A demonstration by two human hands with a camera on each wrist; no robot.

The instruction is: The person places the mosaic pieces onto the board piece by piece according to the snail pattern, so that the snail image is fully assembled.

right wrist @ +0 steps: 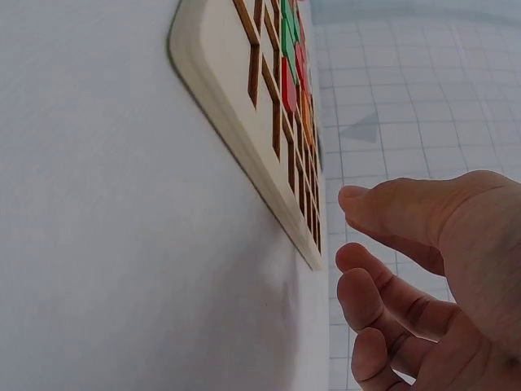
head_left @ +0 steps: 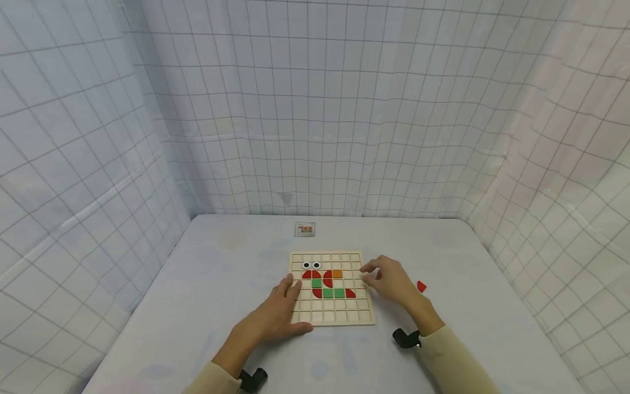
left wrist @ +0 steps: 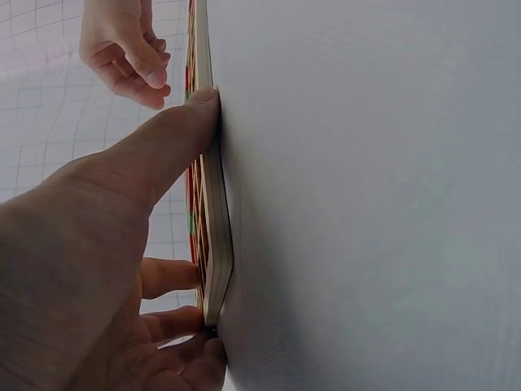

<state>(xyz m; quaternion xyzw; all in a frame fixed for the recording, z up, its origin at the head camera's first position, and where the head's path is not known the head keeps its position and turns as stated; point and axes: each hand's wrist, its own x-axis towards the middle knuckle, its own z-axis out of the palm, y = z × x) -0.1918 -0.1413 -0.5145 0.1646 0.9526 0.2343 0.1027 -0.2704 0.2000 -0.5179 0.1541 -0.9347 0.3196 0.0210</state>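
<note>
A wooden grid board (head_left: 364, 316) lies flat on the table. My left hand (head_left: 281, 316) rests at its near left corner, thumb along the near edge, fingers spread on the left edge. In the left wrist view the thumb (left wrist: 175, 134) presses the board's side. On the board sit two eye tiles (head_left: 316, 265), several red rounded tiles (head_left: 328, 278), green square tiles (head_left: 339, 293) and an orange square tile (head_left: 337, 273). My right hand (head_left: 391, 282) hovers beside the right edge, fingers loosely bent. The right wrist view shows a gap between thumb and fingertips, with nothing in it.
A loose red quarter-round tile (head_left: 421, 286) lies on the table right of my right hand. Beyond the board lies a small picture card (head_left: 305, 229). White gridded curtains (head_left: 320, 137) enclose the table at the back and both sides.
</note>
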